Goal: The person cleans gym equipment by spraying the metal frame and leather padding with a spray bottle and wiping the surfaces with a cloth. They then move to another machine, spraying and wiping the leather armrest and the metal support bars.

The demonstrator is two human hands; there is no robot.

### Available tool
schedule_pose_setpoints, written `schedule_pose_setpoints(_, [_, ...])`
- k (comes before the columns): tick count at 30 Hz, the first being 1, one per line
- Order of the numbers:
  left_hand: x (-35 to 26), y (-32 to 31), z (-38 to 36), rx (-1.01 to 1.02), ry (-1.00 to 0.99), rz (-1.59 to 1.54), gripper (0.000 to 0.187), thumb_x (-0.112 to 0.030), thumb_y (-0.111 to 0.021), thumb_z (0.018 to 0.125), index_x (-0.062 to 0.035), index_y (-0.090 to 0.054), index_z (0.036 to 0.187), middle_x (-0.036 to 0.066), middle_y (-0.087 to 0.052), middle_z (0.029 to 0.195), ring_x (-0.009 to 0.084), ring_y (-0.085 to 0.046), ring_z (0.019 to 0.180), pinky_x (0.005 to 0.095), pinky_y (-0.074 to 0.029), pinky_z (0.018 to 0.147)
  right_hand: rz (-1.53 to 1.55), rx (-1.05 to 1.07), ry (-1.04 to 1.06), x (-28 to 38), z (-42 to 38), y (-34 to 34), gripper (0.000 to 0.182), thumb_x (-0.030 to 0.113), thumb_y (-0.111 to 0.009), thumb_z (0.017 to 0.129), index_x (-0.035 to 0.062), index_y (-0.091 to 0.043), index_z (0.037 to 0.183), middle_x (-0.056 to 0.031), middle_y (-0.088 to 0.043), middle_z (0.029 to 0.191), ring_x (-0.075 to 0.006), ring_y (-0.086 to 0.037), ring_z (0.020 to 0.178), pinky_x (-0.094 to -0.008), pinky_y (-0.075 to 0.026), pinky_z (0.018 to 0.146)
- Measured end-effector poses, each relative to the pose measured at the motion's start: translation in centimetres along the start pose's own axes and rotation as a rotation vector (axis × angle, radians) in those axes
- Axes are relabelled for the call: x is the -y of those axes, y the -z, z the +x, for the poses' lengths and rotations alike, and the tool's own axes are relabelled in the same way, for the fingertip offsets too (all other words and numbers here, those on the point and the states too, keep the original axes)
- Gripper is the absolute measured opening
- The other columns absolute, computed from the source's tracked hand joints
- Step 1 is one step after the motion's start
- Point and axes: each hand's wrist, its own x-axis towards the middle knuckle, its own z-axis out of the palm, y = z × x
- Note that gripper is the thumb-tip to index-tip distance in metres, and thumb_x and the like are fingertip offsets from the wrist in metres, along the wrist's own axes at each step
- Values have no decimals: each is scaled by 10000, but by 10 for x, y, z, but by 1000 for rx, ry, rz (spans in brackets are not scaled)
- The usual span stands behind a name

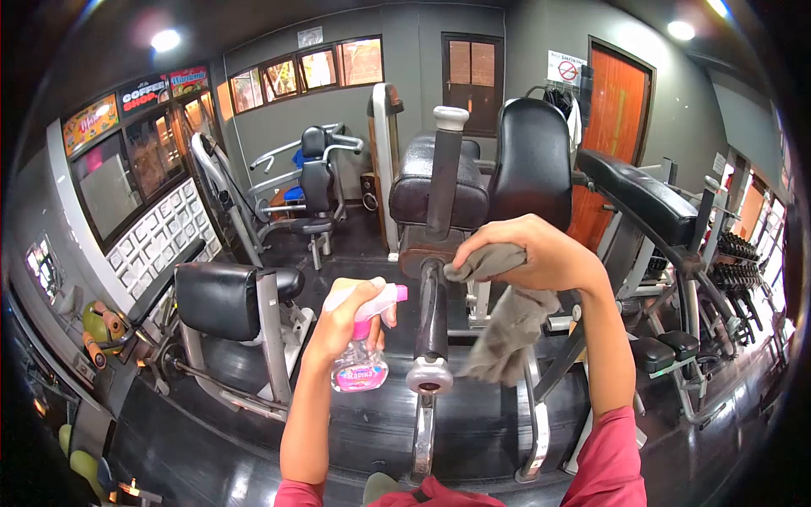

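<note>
My left hand (pixel 348 319) is wrapped round a clear spray bottle (pixel 361 372) with a pink and white trigger head and a pink label. The nozzle points right, toward the machine's padded bar. A grey-green cloth (pixel 514 329) is bunched in my right hand (pixel 532 249), its loose end hanging below. My right hand is beside the upper end of a black handle bar (pixel 432 313), which ends in a silver cap (pixel 429 375). Another upright black handle (pixel 443 173) with a pale cap rises behind it, in front of a black pad (pixel 414 186).
A tall black backrest (pixel 530 165) stands behind my right hand. To the left is a machine with a black pad (pixel 217 300); to the right, an angled black bench (pixel 638 196). Dumbbells (pixel 737 277) sit on a rack at far right. Metal legs rise from the dark floor (pixel 355 448).
</note>
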Motion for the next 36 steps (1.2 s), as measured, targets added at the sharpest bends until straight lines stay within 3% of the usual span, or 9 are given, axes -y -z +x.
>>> schedule_pose_setpoints(9, [-18, -7, 9, -7, 58, 107, 517, -341, -481, 960, 82, -644, 712, 153, -607, 586, 181, -491, 342, 319, -486, 399, -117, -178, 30, -8, 3, -4, 453, -72, -707, 703, 99, -688, 1122, -83, -718, 1102, -267, -690, 1013, -350, -534, 910])
schedule_pose_setpoints(15, [-20, -8, 0, -36, 32, 84, 526, -350, -465, 965, 99, -638, 754, 169, -616, 609, 188, -493, 343, 319, -477, 393, -243, -75, 176, -19, 27, -48, 431, -16, -666, 756, 118, -645, 1165, -94, -684, 1093, -335, -631, 1050, -430, -496, 942])
schedule_pose_setpoints(17, [-20, -6, -5, -44, 23, 73, 530, -350, -460, 966, 110, -633, 766, 175, -619, 617, 191, -497, 345, 320, -473, 388, -176, -70, 217, -19, 29, -50, 393, -5, -646, 788, 107, -646, 1164, -97, -683, 1091, -338, -625, 1039, -426, -493, 932])
schedule_pose_setpoints(19, [-24, -1, -12, 40, 44, -20, 550, -359, -463, 955, 137, -615, 773, 197, -612, 623, 202, -506, 349, 325, -459, 371, -41, 104, 201, -9, 27, -43, 381, -3, -628, 799, 104, -645, 1164, -104, -685, 1081, -335, -628, 1023, -423, -492, 912])
schedule_pose_setpoints(20, [-21, 8, -15, 167, 8, -149, 490, -284, -465, 981, 143, -616, 793, 213, -639, 681, 211, -526, 366, 333, -487, 394, 83, 228, 137, 2, 27, -37, 472, -51, -643, 732, 79, -647, 1186, -92, -679, 1140, -311, -606, 1103, -405, -476, 958])
schedule_pose_setpoints(23, [-26, 9, -20, 129, -29, -198, 518, -309, -462, 977, 147, -609, 778, 220, -630, 672, 210, -520, 365, 338, -480, 389, 89, 230, 188, -1, 26, -39, 481, -75, -618, 725, 75, -647, 1182, -95, -679, 1137, -309, -607, 1103, -406, -478, 956])
schedule_pose_setpoints(27, [-26, 12, -20, 60, -34, -103, 524, -346, -467, 971, 115, -619, 774, 206, -626, 662, 198, -513, 370, 330, -474, 402, -270, -18, 143, -31, 21, -32, 463, -75, -605, 702, 120, -645, 1121, -73, -667, 1123, -307, -610, 1082, -407, -488, 956])
schedule_pose_setpoints(31, [-19, 9, -16, -36, -29, -56, 522, -362, -454, 979, 85, -621, 768, 209, -644, 736, 195, -521, 381, 321, -478, 422, -234, -79, 155, -22, 13, -44, 450, -80, -565, 717, 127, -631, 1111, -72, -661, 1120, -298, -595, 1112, -397, -500, 932])
schedule_pose_setpoints(36, [-10, 6, -5, -124, -83, -85, 527, -399, -431, 973, 93, -605, 897, 211, -663, 934, 160, -527, 396, 288, -498, 421, 121, 26, 336, 2, 4, -64, 517, -67, -568, 642, 99, -656, 1124, -94, -654, 1121, -321, -583, 1104, -409, -467, 1008])
